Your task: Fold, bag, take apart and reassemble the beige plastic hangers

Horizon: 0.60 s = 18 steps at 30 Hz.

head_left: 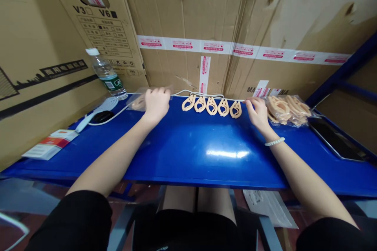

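Note:
A row of several peach-coloured plastic clips [211,102] lies at the table's back edge, strung along a white cord [206,95]. To the left of them, my left hand [157,104] is closed over a clear plastic bag [138,102] with a peach piece inside; its fingertips are hidden. At the right end of the row, the thumb and fingers of my right hand [257,111] pinch the cord. Just beyond that hand, clear bags of more peach clips [285,109] are piled up.
On the blue table [188,153] at left stand a water bottle [108,78], a pale blue handheld fan [103,108] and a white-and-red box [51,145]. A dark phone or tablet [337,139] lies at right. Cardboard [182,11] walls the back and left.

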### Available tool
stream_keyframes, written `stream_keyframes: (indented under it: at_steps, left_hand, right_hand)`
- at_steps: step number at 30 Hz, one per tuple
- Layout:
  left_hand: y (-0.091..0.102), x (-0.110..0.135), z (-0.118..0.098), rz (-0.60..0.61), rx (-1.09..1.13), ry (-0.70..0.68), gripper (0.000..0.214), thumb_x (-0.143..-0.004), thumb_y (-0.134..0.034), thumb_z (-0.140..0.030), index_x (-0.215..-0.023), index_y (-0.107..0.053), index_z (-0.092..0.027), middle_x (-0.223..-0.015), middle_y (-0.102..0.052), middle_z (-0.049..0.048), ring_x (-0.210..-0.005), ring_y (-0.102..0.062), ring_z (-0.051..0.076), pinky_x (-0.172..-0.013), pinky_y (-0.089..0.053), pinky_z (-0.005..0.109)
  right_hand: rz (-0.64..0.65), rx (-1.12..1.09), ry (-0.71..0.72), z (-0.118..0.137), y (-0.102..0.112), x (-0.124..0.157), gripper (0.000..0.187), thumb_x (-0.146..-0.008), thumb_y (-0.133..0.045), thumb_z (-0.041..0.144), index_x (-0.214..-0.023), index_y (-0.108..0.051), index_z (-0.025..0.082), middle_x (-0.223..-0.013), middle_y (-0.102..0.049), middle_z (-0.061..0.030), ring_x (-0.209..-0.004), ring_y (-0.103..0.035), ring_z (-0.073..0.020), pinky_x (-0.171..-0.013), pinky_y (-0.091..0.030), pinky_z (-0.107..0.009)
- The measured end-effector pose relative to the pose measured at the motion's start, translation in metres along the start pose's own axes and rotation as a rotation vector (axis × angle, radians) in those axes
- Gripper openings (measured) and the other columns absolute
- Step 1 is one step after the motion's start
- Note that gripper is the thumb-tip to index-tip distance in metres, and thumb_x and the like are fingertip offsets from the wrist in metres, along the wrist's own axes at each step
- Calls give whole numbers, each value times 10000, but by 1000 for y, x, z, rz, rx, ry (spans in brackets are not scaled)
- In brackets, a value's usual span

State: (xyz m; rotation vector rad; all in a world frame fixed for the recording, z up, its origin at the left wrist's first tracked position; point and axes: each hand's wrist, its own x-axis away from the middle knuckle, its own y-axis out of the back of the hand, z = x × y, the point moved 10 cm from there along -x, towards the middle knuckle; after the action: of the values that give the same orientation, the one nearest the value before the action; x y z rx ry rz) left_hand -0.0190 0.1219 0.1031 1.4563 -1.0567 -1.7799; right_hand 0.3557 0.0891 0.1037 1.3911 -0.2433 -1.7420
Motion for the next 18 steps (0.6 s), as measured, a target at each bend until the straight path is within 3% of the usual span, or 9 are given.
stream_keyframes:
  at_steps: [3,5,8,11,14,18]
  left_hand:
    - [30,22,-69,-53,78,-387,245,-942,-437,-118,-980,-677,-145,-990,-695,154,-970,-624,305,-806,-393,434]
    - [49,52,-117,-134,116,-672,255,-986,-424,-127,-966,-674,-167,-946,-703,107,-910,-626,252,-767,-409,390]
    - [63,102,-167,-235,175,-970,290,-997,-418,-87,-857,-657,-172,-834,-689,50,-760,-607,178,-652,-399,323]
    - [61,133,-190,-253,250,-1058,256,-978,-467,-78,-815,-646,-160,-777,-670,42,-690,-594,167,-537,-356,301]
    - [55,148,-199,-166,319,-1084,215,-969,-494,-88,-835,-650,-150,-792,-679,56,-685,-606,169,-508,-374,286]
    - [64,141,-195,14,654,-1050,316,-986,-556,-448,-944,-690,-165,-868,-729,63,-767,-671,183,-580,-491,277]
  right_hand:
    - [-34,-21,-24,4,9,1,416,-982,-398,463,-937,-745,238,-1055,-713,-121,-1091,-608,-327,-1038,-446,-525]
    - [-42,-29,-36,6,13,2,400,-987,-398,453,-928,-732,241,-1045,-714,-113,-1083,-614,-318,-1028,-457,-506]
    - [-29,-72,-16,15,11,5,370,-997,-409,441,-937,-706,228,-1013,-714,-106,-1047,-633,-297,-1001,-480,-463]
    - [50,-142,33,33,-1,12,357,-1015,-416,444,-1056,-683,210,-1071,-706,-110,-1059,-643,-285,-979,-501,-441]
    - [246,-171,172,71,-22,26,392,-1032,-415,462,-1235,-636,210,-1236,-668,-119,-1194,-599,-287,-1054,-468,-463]
    - [552,-109,407,119,-51,56,549,-1025,-451,508,-1476,-485,196,-1533,-464,-158,-1443,-383,-318,-1199,-305,-539]
